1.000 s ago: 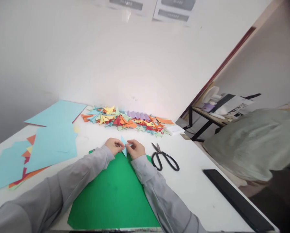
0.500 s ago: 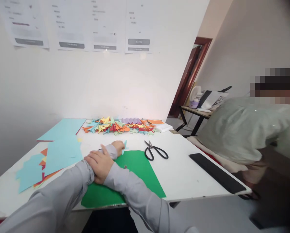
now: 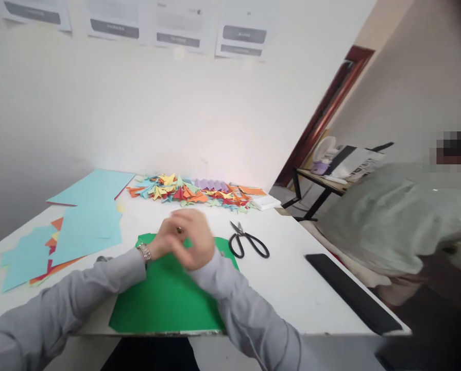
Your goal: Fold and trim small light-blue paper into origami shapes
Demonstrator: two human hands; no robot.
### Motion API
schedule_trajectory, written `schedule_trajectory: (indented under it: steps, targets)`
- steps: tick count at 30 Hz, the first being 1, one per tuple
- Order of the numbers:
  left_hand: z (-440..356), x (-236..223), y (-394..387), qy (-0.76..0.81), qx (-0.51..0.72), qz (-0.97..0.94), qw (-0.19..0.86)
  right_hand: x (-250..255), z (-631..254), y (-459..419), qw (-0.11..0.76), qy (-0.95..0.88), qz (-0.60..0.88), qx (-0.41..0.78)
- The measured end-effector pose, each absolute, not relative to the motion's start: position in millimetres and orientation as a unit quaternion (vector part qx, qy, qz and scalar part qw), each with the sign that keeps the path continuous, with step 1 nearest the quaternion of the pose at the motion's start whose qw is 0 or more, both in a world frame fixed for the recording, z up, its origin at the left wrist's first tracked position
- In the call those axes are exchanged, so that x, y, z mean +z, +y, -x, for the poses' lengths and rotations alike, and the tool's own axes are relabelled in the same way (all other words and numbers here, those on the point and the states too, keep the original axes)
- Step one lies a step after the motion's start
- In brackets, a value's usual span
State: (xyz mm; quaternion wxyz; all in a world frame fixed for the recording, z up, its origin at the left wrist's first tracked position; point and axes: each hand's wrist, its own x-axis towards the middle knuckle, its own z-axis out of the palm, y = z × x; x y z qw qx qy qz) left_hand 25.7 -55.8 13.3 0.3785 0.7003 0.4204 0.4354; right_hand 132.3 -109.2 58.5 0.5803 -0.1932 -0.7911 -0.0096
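My left hand [image 3: 161, 242] and my right hand [image 3: 198, 241] meet over the far end of a green paper sheet [image 3: 164, 299] on the white table [image 3: 292, 278]. Blurred by motion, my right hand lies across the fingers of the left. A watch shows on my left wrist, where the grey sleeve is pushed back. The small light-blue folded piece seen before is hidden or out of sight. Black scissors [image 3: 249, 243] lie just right of my hands.
A pile of several coloured folded paper shapes [image 3: 191, 195] lies by the wall. Light-blue sheets [image 3: 87, 226] over orange and red ones cover the table's left. A black strip [image 3: 354, 293] lies at the right edge. Another person in a pale green top [image 3: 400, 221] bends beside the table.
My right hand has moved from my left forearm up onto my left hand, and the sleeve now bares a watch. The light-blue folded piece is no longer visible. The view has tilted down.
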Motion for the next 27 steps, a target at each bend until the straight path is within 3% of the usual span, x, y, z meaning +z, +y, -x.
schedule_trajectory:
  steps: [2, 4, 7, 15, 22, 27]
  targets:
    - [-15.6, 8.1, -57.9, 0.418, 0.454, -0.714, 0.329, 40.1, -150.7, -72.1, 0.651, -0.694, 0.308, -0.002]
    - [-8.7, 2.5, -51.4, 0.382, 0.436, -0.794, 0.183, 18.5, -161.5, -44.7, 0.6, -0.705, 0.376, 0.041]
    - [-1.4, -6.6, -33.5, 0.325, 0.37, -0.869, 0.036, -6.7, -165.7, -28.6, 0.474, -0.808, 0.341, 0.077]
    - [12.1, -2.6, -13.4, 0.245, 0.259, -0.914, -0.192, -30.4, -163.8, -18.1, 0.422, -0.836, 0.351, 0.023]
    - [9.7, 0.6, -15.0, 0.209, 0.217, -0.923, -0.238, -34.7, -166.2, -15.3, 0.402, -0.832, 0.381, -0.018]
    - [3.0, -6.9, -19.9, 0.243, 0.254, -0.913, -0.206, -37.7, -167.5, -14.8, 0.456, -0.795, 0.4, 0.03]
